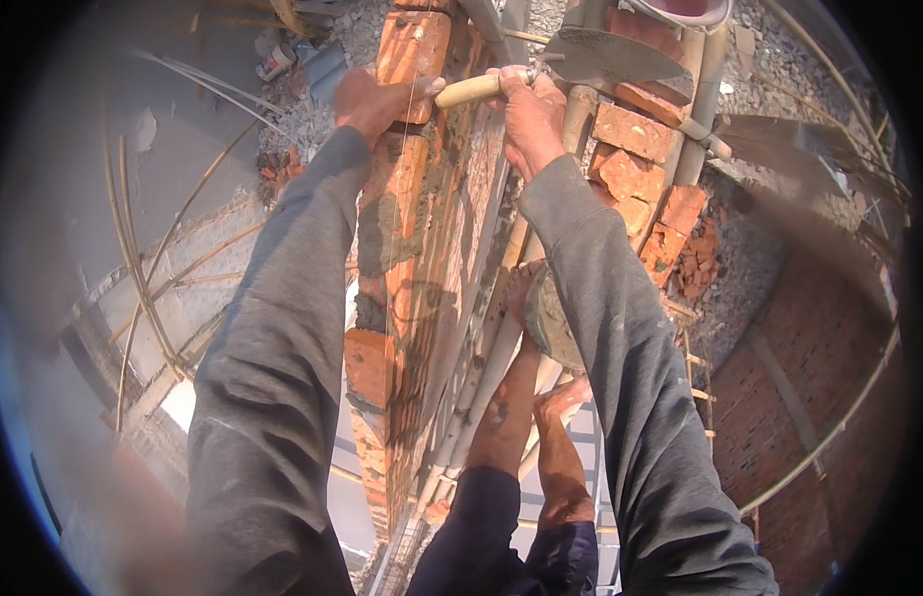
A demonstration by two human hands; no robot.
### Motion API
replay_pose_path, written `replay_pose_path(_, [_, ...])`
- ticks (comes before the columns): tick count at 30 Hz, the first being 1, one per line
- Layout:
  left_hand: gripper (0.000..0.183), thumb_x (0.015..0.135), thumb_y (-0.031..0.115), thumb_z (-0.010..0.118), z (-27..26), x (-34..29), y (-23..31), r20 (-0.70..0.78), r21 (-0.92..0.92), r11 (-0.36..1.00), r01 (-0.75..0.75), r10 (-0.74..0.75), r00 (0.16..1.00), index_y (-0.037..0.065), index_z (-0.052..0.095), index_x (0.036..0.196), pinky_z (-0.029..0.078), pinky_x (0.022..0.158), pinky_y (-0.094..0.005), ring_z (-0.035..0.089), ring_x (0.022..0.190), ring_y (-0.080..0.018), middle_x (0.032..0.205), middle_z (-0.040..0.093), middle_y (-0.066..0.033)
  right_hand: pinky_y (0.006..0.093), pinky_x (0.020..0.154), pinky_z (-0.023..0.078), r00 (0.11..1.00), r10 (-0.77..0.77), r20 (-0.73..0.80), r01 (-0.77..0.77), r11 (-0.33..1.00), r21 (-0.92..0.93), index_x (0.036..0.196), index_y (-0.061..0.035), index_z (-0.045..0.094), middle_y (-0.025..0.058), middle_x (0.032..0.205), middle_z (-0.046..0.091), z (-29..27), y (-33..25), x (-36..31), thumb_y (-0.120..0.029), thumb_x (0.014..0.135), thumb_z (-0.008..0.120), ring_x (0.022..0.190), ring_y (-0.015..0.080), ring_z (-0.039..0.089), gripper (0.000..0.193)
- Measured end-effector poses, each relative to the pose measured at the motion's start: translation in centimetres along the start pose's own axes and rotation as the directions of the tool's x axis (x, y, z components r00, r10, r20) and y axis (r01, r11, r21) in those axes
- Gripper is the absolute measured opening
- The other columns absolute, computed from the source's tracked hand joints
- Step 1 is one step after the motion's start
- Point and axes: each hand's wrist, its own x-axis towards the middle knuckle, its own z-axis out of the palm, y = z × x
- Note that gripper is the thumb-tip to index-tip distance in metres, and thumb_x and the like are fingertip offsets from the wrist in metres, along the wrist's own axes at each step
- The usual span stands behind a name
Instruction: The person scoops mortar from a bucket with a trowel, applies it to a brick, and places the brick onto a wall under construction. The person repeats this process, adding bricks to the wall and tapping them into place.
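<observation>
My left hand (pixel 374 103) is on an orange brick (pixel 414 48) at the far part of a narrow brick wall. Its thumb lies across the brick's near end, and the other fingers are hidden along the left side. In my right hand (pixel 533 119) is a trowel, gripped by its pale wooden handle (pixel 468 92). The handle's end points at the brick, close to my left thumb. The grey, mortar-smeared blade (pixel 620 62) extends to the right. Grey mortar (pixel 390 233) covers part of the wall top (pixel 374 363) nearer me, and a thin string runs along the wall.
Loose bricks (pixel 632 134) lie on scaffold poles to the right, with a bucket (pixel 688 8) beyond them. A round mortar container (pixel 553 316) is partly behind my right forearm. My bare feet stand on poles. Bamboo sticks (pixel 143 288) rise at left; rubble (pixel 695 260) lies below at right.
</observation>
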Motion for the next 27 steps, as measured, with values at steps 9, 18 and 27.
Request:
replay_pose_path(9, [0.083, 0.056, 0.054, 0.098, 0.0, 0.0, 0.0, -0.003, -0.017, 1.0, 0.015, -0.015, 1.0, -0.01, 0.073, 0.102, 0.057, 0.081, -0.0403, 0.074, 0.093, -0.0319, 0.103, 0.074, -0.0224, 0.0326, 0.081, 0.061, 1.0, 0.031, -0.008, -0.03, 0.998, 0.061, 0.113, 0.0052, 0.065, 0.0133, 0.107, 0.073, 0.1, 1.0, -0.6, -0.013, 0.105, 0.061, 0.092, 0.0202, 0.071, 0.021])
replay_pose_path(18, [0.075, 0.061, 0.046, 0.097, 0.0, -0.2, 0.2, -0.002, -0.017, 0.999, 0.034, -0.034, 0.999, -0.01, 0.072, 0.103, 0.059, 0.077, -0.0393, 0.074, 0.09, -0.0295, 0.103, 0.074, -0.0212, 0.0328, 0.089, 0.062, 1.0, 0.017, 0.017, -0.017, 1.0, 0.005, 0.113, 0.0055, 0.062, 0.0156, 0.111, 0.071, -1.7, 0.6, -2.2, -0.012, 0.105, 0.061, 0.098, 0.0214, 0.07, 0.02])
replay_pose_path(27, [0.054, 0.073, 0.026, 0.094, -0.1, -0.8, 0.7, 0.042, -0.063, 0.998, 0.03, -0.027, 0.999, -0.009, 0.071, 0.108, 0.066, 0.065, -0.0374, 0.075, 0.083, -0.0241, 0.101, 0.074, -0.0191, 0.0328, 0.088, 0.06, 0.99, -0.031, -0.135, 0.061, 0.974, 0.22, 0.115, 0.0051, 0.061, 0.0145, 0.109, 0.072, -2.1, -0.8, -0.6, -0.011, 0.104, 0.062, 0.098, 0.0198, 0.069, 0.02])
